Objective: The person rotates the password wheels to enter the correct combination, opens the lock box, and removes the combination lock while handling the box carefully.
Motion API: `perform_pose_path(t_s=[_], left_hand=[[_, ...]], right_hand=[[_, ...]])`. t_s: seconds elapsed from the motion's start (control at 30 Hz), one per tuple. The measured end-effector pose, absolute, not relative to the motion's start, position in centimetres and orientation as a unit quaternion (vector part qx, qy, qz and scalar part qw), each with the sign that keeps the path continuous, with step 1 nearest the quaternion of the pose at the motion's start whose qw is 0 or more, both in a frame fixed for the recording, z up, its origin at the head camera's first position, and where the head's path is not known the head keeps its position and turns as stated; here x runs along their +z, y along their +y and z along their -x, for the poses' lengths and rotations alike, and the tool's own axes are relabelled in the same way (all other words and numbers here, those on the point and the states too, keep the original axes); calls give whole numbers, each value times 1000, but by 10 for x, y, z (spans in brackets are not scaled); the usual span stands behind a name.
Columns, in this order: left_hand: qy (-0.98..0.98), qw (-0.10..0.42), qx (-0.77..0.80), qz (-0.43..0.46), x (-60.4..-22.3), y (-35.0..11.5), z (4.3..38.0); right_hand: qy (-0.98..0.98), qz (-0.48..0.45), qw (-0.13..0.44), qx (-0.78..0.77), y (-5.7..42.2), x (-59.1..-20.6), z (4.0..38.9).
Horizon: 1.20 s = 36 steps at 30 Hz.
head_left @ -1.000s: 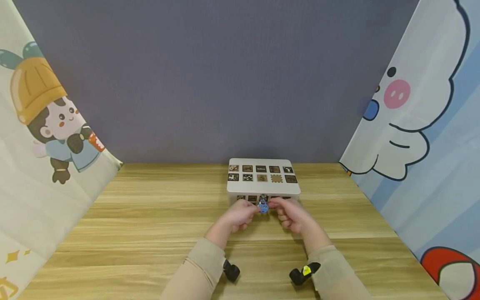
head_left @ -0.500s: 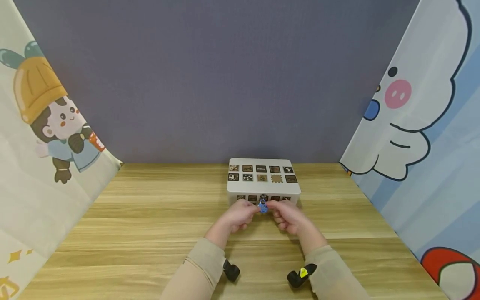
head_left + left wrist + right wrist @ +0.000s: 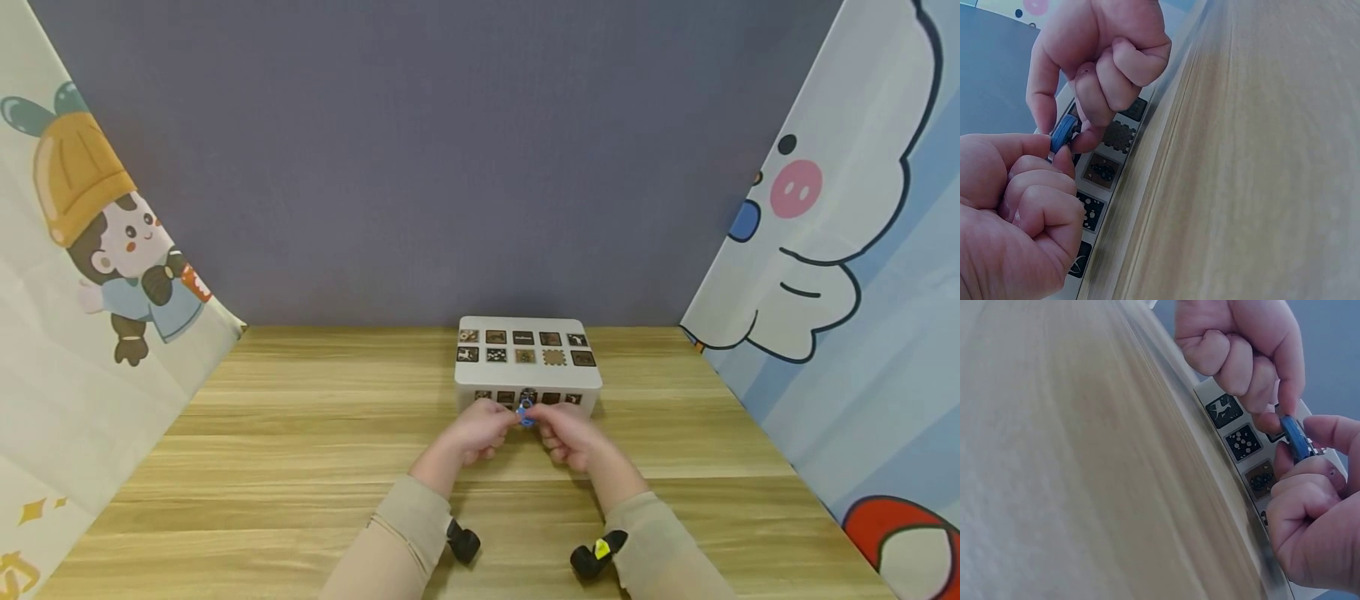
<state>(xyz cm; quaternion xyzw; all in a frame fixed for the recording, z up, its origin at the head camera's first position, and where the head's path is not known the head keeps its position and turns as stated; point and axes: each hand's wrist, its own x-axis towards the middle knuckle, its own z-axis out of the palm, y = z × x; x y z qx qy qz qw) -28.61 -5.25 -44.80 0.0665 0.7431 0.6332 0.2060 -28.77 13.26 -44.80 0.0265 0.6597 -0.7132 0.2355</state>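
A small blue padlock (image 3: 527,412) hangs at the metal clasp on the front of a white box (image 3: 517,373). My left hand (image 3: 480,427) pinches its left side between thumb and forefinger, other fingers curled in. From the right, my right hand (image 3: 573,433) has its thumb and forefinger around the padlock, covering part of it in the head view. The left wrist view shows the padlock (image 3: 1062,134) edge-on between both sets of fingertips. In the right wrist view, small marked parts show on the side of the padlock (image 3: 1297,439) facing my right forefinger.
Square picture stickers cover the box's lid and front. It stands on a wood-grain table (image 3: 337,433) near a grey back panel (image 3: 450,167). Cartoon-printed cloths hang at left (image 3: 45,333) and right (image 3: 847,333). A black wrist camera (image 3: 463,543) sits at each cuff.
My right hand has moved left, its fingertips coming from beside the padlock to over its right part. My left hand, the padlock and the box have stayed in place.
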Motion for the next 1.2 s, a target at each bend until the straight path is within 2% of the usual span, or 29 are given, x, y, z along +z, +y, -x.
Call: perform_pose_path(t_s=[1.2], left_hand=[[737,211,639,-68,-450,-51,287]], right_hand=[[667,-16,220,-712,127,-455,290]])
